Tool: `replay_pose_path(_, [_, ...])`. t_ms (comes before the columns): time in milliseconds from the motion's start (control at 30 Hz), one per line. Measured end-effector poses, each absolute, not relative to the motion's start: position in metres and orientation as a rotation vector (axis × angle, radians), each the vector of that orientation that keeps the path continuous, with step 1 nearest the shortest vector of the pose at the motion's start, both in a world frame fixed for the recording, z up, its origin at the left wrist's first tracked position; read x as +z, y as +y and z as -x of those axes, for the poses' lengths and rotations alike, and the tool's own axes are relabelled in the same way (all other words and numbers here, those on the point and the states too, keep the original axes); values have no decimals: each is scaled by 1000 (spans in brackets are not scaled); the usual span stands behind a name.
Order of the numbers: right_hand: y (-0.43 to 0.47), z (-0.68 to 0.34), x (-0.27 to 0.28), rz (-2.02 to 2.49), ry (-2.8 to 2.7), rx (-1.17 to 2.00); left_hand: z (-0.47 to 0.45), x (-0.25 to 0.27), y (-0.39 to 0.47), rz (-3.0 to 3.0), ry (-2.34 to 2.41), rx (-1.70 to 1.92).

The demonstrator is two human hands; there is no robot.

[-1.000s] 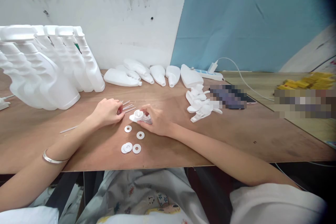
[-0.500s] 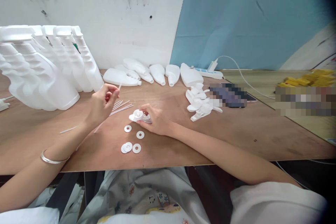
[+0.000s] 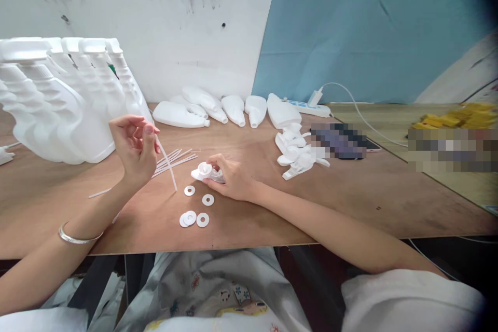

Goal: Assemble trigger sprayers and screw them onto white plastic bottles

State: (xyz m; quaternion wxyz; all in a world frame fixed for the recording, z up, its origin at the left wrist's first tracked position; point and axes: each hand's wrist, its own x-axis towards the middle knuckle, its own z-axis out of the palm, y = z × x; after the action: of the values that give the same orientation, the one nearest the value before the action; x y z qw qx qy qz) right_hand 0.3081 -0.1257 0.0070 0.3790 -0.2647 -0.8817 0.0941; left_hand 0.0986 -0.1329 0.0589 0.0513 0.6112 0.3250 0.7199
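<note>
My left hand (image 3: 137, 146), raised over the left of the table, pinches a thin white plastic tube (image 3: 167, 163) that slants down to the right. Below and beside that tube lie several similar white tubes (image 3: 182, 160) on the wood. My right hand (image 3: 230, 177) rests on the table, its fingers wrapped round a white spray trigger head (image 3: 205, 170) with the round collar facing up; part of it is hidden by the fingers. Just in front lie several flat white washers (image 3: 208, 199), two of them overlapping.
Large white bottles (image 3: 70, 104) stand at the left. Several smaller white bottles (image 3: 233, 110) lie along the wall. At the right are a pile of white spray heads (image 3: 298, 153), a phone (image 3: 342, 140) and a power strip (image 3: 311, 108). The wooden table's (image 3: 311, 218) front edge is near me.
My left hand has moved left and turned, and the tube in it now points down toward the right. My right hand and the spray trigger head have stayed put.
</note>
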Motion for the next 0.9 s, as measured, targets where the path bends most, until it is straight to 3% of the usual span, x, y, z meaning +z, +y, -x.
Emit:
replay_pose_path(367, [-126,-309,7,660,-2255,220,-99,55,-134,-1993,918,2244])
replay_pose_path(767, [-126,-308,8,635,-2255,218,-104,34,-137,-2338,1214,1718])
replay_pose_path(900, [-126,-308,8,634,-2254,216,-104,36,-140,-2263,1163,1739])
